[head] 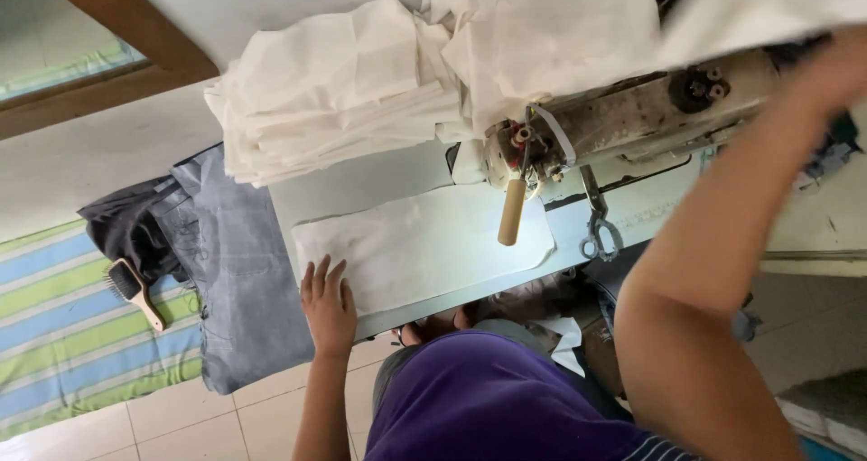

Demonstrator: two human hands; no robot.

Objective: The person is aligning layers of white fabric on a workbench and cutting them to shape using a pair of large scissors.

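The left hand (327, 306) lies flat, fingers spread, on the white cloth (424, 244) at the bench's (361, 186) near edge, while the raised right hand (835, 68) is blurred, its grip unclear.

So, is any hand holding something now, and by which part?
Left hand lies flat on the white cloth piece, gripping nothing. Right hand is blurred; cannot tell.

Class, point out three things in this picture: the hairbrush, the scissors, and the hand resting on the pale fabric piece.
hairbrush (132, 289), head view, on its wooden body near the bristles.
scissors (599, 235), head view, just above the handle loops.
left hand (327, 307), head view, on the back of the hand.
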